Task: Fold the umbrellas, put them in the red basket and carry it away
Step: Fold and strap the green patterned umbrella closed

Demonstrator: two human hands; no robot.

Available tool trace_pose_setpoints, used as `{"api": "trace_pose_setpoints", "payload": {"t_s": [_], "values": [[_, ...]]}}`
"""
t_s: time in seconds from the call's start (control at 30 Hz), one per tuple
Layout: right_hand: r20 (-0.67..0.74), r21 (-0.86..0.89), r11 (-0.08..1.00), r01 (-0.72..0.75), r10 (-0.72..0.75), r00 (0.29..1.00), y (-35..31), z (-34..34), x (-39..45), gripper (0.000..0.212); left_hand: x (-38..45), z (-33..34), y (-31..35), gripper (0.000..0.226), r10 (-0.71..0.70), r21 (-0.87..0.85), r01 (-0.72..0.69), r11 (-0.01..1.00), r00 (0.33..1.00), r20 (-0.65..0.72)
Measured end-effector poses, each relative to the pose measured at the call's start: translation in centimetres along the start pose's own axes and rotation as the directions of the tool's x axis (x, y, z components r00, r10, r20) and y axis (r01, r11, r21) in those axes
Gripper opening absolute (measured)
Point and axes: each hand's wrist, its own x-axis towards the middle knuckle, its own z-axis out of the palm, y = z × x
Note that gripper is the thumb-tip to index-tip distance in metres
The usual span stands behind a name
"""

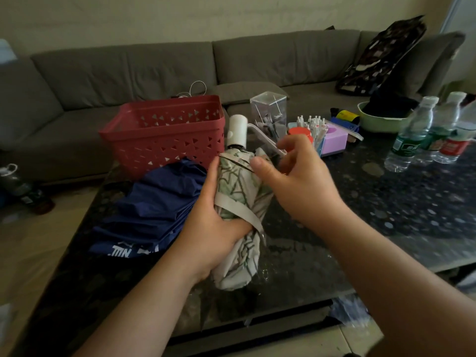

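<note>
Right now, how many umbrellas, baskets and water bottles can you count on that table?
Umbrellas: 2, the leaf-print umbrella held by the left hand and right hand, and the blue umbrella
Red basket: 1
Water bottles: 3 showing
Total: 6

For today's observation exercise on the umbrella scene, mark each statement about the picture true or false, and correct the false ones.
1. The left hand grips the patterned umbrella. True.
2. The blue umbrella lies inside the red basket. False: it lies on the table, in front of the basket.
3. The right hand pinches the umbrella's strap. True.
4. The water bottles stand left of the basket. False: they stand at the table's right end.
</note>
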Motion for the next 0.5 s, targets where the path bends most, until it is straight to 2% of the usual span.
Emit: {"api": "trace_pose_setpoints", "payload": {"t_s": [0.03, 0.07, 0.13, 0.2, 0.23, 0.33, 0.4, 0.5], "values": [[-0.016, -0.007, 0.999, 0.052, -0.052, 0.998, -0.3, -0.3, -0.3, 0.039, 0.3, -0.4, 0.0, 0.116, 0.011, -0.001, -0.011, 1.0, 0.999, -0.041], [0.034, 0.003, 0.997, 0.073, -0.073, 0.997, -0.5, -0.4, -0.6, 0.025, 0.5, -0.7, 0.0, 0.116, 0.022, 0.003, -0.022, 1.0, 0.996, -0.083], [0.236, -0.029, 0.996, 0.089, -0.08, 0.968, -0.9, 0.4, -1.5, 0.021, 0.8, -1.3, 0.0, 0.116, 0.045, 0.02, -0.043, 0.999, 0.986, -0.162], [0.35, -0.109, 0.986, 0.126, -0.081, 0.933, -0.7, 1.7, -2.2, 0.026, 1.1, -1.6, 0.0, 0.117, 0.054, 0.022, -0.05, 0.998, 0.974, -0.219], [0.373, -0.107, 0.988, 0.107, -0.06, 0.926, -0.5, 2.3, -2.3, 0.027, 1.2, -1.6, 0.0, 0.118, 0.051, 0.019, -0.048, 0.999, 0.97, -0.239], [0.405, 0.063, 0.995, -0.081, 0.049, 0.913, -0.4, 3.2, -2.6, 0.029, 1.2, -1.5, 0.2, 0.118, 0.044, -0.016, -0.05, 0.999, 0.964, -0.263], [0.367, 0.106, 0.989, -0.105, 0.059, 0.928, -0.6, 2.7, -2.3, 0.03, 1.1, -1.7, 0.4, 0.119, 0.027, -0.062, -0.045, 0.997, 0.963, -0.267], [0.413, 0.27, 0.933, -0.238, 0.111, 0.904, -0.9, 1.5, -1.7, 0.026, 1.0, -2.2, 0.8, 0.12, 0.038, -0.063, -0.055, 0.996, 0.967, -0.253]]}}
